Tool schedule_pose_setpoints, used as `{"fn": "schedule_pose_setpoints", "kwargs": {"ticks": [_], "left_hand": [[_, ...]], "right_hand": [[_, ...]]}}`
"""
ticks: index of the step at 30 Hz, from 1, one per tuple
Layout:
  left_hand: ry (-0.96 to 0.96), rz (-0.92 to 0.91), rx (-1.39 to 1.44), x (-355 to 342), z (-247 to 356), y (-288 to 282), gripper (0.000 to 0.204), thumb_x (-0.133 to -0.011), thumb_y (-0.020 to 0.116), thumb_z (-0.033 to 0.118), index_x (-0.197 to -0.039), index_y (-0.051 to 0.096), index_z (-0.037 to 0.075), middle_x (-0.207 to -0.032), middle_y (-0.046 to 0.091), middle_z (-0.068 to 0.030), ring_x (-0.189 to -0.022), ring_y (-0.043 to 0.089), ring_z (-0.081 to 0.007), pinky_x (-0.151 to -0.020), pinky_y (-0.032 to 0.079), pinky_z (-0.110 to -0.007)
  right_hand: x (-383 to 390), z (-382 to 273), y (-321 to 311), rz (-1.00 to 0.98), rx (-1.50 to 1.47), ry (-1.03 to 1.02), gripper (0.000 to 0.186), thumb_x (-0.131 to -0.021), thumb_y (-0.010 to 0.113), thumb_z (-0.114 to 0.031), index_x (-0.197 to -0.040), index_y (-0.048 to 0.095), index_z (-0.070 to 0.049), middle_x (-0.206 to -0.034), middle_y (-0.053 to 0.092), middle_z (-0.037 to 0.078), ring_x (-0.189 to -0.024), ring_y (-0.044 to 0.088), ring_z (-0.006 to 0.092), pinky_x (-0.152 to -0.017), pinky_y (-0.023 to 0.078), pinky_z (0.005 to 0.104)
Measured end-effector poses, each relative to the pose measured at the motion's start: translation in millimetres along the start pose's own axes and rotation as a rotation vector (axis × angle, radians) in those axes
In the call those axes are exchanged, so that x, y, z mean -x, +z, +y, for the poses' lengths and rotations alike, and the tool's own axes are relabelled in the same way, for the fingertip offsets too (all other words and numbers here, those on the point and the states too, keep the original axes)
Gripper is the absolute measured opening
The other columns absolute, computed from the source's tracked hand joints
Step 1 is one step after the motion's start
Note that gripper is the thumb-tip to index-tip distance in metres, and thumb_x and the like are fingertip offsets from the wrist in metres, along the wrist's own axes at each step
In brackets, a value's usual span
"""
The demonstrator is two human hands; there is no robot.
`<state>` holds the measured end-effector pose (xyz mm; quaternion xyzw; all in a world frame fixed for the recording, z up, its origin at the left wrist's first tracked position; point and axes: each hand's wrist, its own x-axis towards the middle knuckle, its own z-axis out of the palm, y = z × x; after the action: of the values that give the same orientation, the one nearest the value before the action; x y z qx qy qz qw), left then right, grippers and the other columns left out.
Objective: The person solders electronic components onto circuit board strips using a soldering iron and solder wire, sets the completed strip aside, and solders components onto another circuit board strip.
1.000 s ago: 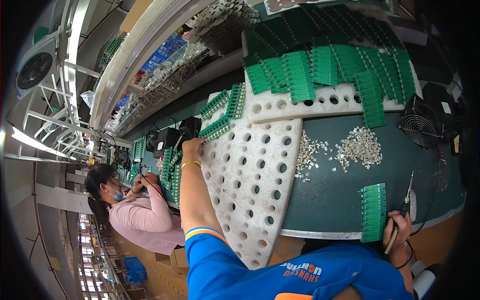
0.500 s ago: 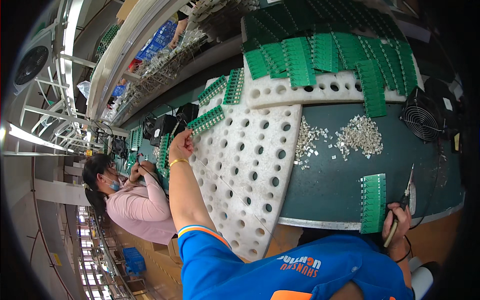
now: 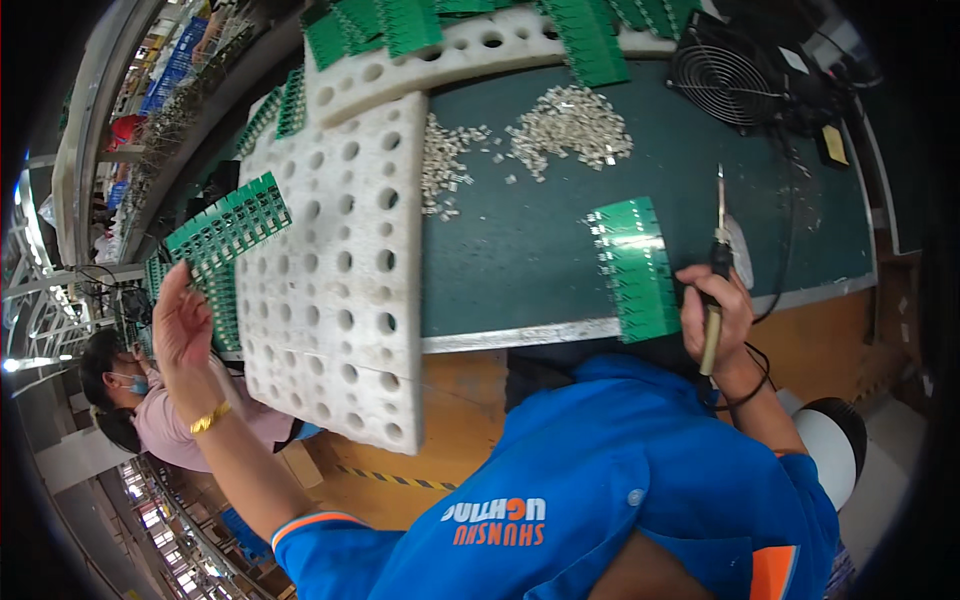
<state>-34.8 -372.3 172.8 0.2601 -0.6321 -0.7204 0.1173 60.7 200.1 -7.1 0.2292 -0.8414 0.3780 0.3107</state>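
Note:
My left hand [image 3: 183, 325], fingers bent and a yellow bracelet on its wrist, pinches the near end of a green circuit board [image 3: 238, 222] with its fingertips. Rows of small pale parts line this board, which is raised and tilted beside the white foam slab [image 3: 300, 350]. More populated boards [image 3: 220, 300] show partly behind it. In my right hand [image 3: 722, 310] is a soldering iron [image 3: 720, 240], its metal tip pointing away from me. Left of that hand, another green circuit board [image 3: 636, 268] reaches over the table's front edge; whether fingers touch it I cannot tell.
Loose white components [image 3: 572, 130] lie in piles on the dark green table [image 3: 520, 270]. A black fan [image 3: 725, 80] stands at the back right. Green boards [image 3: 590, 40] rest on a second foam slab [image 3: 460, 50]. A person in pink [image 3: 175, 400] works at the left.
The view has swung, shifting the table contents leftward and up. My left hand has brought its circuit board up and closer. My right hand still holds the soldering iron.

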Motion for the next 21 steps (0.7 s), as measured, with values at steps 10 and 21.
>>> {"fn": "schedule_pose_setpoints", "kwargs": {"ticks": [10, 21], "left_hand": [[0.323, -0.255, -0.36, 167.8, -59.2, 156.4, 0.007, -0.088, 0.073, 0.002, -0.091, 0.068, 0.007, -0.073, 0.055, 0.0094, -0.058, 0.037, 0.0008, -0.052, 0.027, -0.017], [1.201, -0.376, -0.904, 227.4, -154.7, 201.1, 0.024, -0.071, 0.077, -0.01, -0.091, 0.07, 0.001, -0.081, 0.06, -0.0089, -0.067, 0.056, -0.0199, -0.057, 0.043, -0.027]], "right_hand": [[11.3, 6.5, -8.2, 0.036, -0.103, -0.034, 0.038, -0.081, 0.061, 0.014, -0.113, 0.048, -0.002, -0.09, 0.068, 0.015, -0.067, 0.062, 0.0265, -0.059, 0.051, 0.0358], [12.6, 5.6, -8.9, 0.071, -0.106, -0.027, 0.037, -0.08, 0.063, 0.011, -0.111, 0.048, -0.003, -0.088, 0.068, 0.016, -0.064, 0.061, 0.0267, -0.056, 0.051, 0.0365]]}}
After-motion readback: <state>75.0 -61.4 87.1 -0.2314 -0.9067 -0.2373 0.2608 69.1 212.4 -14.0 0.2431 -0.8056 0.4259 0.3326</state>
